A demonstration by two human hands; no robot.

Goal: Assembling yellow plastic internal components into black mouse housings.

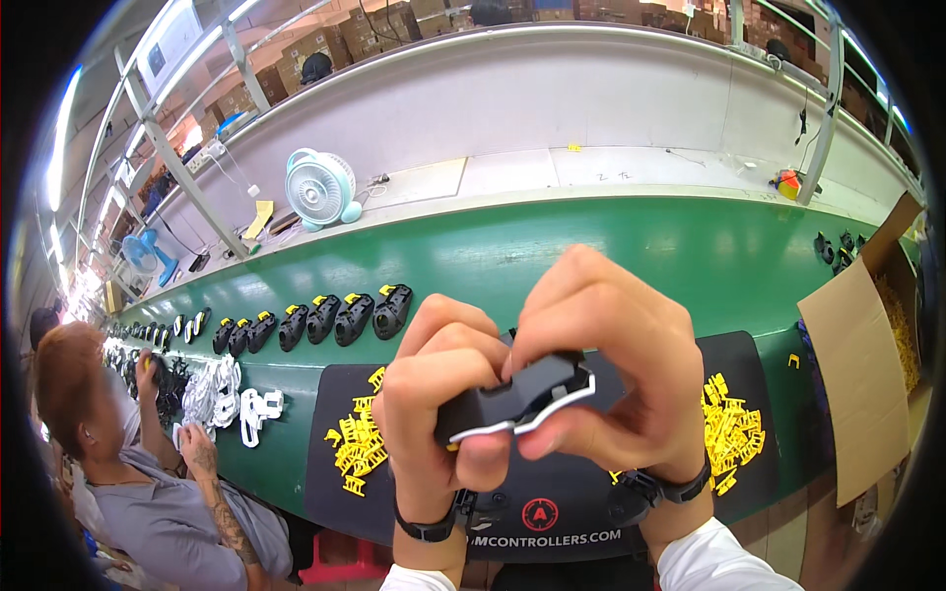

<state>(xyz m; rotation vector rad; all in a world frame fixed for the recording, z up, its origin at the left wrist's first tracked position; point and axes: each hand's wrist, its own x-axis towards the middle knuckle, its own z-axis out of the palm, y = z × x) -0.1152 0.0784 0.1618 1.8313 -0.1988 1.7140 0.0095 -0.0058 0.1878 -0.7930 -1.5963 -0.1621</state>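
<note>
A black plastic shell piece with a white edge [537, 388] is held up in front of me between both hands. My left hand [439, 389] is closed on its left end, with the thumb under the white edge. The fingers of my right hand [616, 360] curl over the right end, its thumb pressing from below. A small yellow bit shows at the piece's lower left. Below, a dark mat [754, 379] carries one pile of small yellow plastic clips [360, 448] on the left and another yellow pile [731, 431] on the right. My hands hide the mat's middle.
A row of black shells with yellow parts [335, 317] stands on the green table [631, 229]. White plastic parts [258, 414] lie left, near a seated co-worker [168, 492]. An open cardboard box [852, 384] stands right. A small fan [320, 189] sits on the back ledge.
</note>
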